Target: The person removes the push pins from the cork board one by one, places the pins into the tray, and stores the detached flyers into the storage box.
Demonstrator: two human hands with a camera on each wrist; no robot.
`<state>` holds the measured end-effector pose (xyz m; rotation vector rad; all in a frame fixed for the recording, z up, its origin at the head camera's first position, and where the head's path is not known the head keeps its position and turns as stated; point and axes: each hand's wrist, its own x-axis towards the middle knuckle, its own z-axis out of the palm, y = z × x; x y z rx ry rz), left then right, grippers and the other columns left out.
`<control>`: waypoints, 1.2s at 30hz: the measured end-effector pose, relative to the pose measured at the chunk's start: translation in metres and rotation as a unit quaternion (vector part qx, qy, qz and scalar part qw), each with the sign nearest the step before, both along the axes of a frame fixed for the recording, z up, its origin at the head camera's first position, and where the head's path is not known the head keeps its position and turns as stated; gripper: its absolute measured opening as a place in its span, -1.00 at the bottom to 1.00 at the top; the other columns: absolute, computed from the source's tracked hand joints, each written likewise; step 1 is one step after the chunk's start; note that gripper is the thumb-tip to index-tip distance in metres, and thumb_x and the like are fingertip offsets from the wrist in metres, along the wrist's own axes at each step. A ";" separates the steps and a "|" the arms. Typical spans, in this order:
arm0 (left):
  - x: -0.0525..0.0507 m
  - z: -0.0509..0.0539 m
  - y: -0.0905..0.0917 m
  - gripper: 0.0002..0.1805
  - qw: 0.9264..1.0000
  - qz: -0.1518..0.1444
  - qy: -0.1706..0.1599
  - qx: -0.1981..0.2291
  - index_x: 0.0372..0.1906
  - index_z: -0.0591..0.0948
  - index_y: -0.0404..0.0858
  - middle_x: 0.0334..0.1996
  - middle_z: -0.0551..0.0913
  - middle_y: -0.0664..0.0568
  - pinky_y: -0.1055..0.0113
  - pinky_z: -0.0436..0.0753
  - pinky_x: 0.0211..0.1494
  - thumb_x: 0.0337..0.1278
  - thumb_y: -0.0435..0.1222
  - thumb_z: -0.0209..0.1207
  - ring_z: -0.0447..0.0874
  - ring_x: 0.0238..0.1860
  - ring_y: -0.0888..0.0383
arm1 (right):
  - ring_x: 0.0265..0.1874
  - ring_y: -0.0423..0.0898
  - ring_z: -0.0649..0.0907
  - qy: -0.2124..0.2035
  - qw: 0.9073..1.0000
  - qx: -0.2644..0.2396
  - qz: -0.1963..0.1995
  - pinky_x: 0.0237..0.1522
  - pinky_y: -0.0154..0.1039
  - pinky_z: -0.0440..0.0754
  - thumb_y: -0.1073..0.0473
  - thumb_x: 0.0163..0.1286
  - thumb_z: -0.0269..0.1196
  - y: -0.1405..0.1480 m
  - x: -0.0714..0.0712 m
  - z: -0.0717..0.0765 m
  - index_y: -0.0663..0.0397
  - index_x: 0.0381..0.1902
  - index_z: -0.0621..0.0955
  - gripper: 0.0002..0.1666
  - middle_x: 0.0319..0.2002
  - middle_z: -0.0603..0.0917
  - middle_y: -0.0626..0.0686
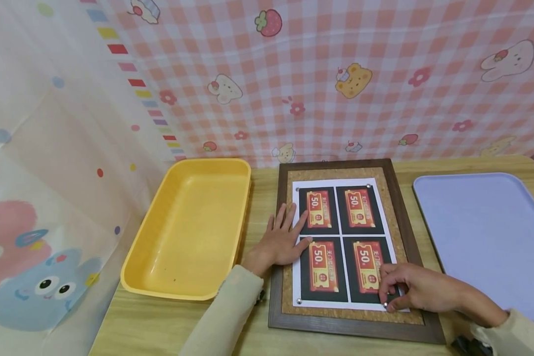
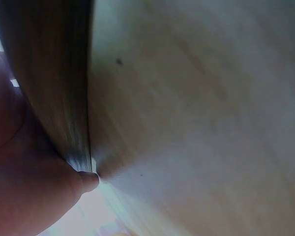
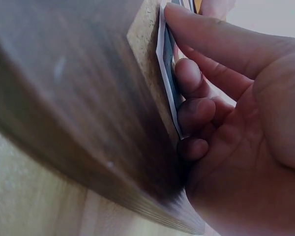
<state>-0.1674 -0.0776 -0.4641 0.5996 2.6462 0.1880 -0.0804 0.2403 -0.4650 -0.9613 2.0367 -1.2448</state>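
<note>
A framed cork board (image 1: 289, 277) lies on the table with a white printed sheet (image 1: 325, 304) on it, showing red-and-yellow coupon pictures on black panels. Silver thumbtacks sit at three of the sheet's corners, one of them the lower-left thumbtack (image 1: 299, 301). My left hand (image 1: 281, 243) rests with spread fingers on the sheet's left edge. At the lower-right corner my right hand (image 1: 420, 288) pinches another silver thumbtack (image 1: 385, 305) between thumb and index finger, against the sheet. The right wrist view shows the curled fingers (image 3: 194, 115) beside the sheet's edge; the thumbtack is hidden there.
A yellow tray (image 1: 129, 277) with raised walls stands left of the board. To the right lies a flat lavender tray (image 1: 485, 222). Behind the wooden table (image 1: 169, 321) hangs a pink checked curtain (image 1: 311, 64), with a pale printed curtain (image 1: 71, 163) at the left.
</note>
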 end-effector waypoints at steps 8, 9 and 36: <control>-0.001 -0.002 0.000 -0.23 1.000 0.000 -0.002 -0.004 0.59 -0.31 0.14 0.58 -0.53 0.05 -0.08 -0.32 0.57 0.47 0.24 -0.36 -0.69 0.55 0.00 | -0.40 -0.32 0.46 0.013 1.000 0.007 0.001 -0.41 -0.39 0.49 0.04 0.29 0.37 0.000 0.001 0.002 -0.15 -0.33 0.69 -0.93 -0.36 0.46 -0.13; -0.001 -0.001 0.000 -0.23 1.000 -0.002 -0.001 -0.002 0.59 -0.31 0.13 0.59 -0.52 0.04 -0.09 -0.32 0.57 0.47 0.24 -0.36 -0.68 0.56 -0.01 | -0.40 -0.33 0.46 0.015 1.000 0.007 0.002 -0.41 -0.39 0.49 0.05 0.29 0.37 0.000 0.001 0.001 -0.14 -0.33 0.69 -0.93 -0.36 0.46 -0.13; -0.002 -0.004 0.000 -0.22 1.000 0.006 -0.012 0.003 0.59 -0.31 0.14 0.58 -0.55 0.07 -0.09 -0.35 0.56 0.46 0.25 -0.34 -0.73 0.54 0.02 | -0.40 -0.36 0.44 0.023 1.000 -0.004 0.015 -0.41 -0.41 0.49 0.15 0.32 0.35 0.000 0.001 0.000 -0.17 -0.31 0.67 -0.95 -0.35 0.46 -0.11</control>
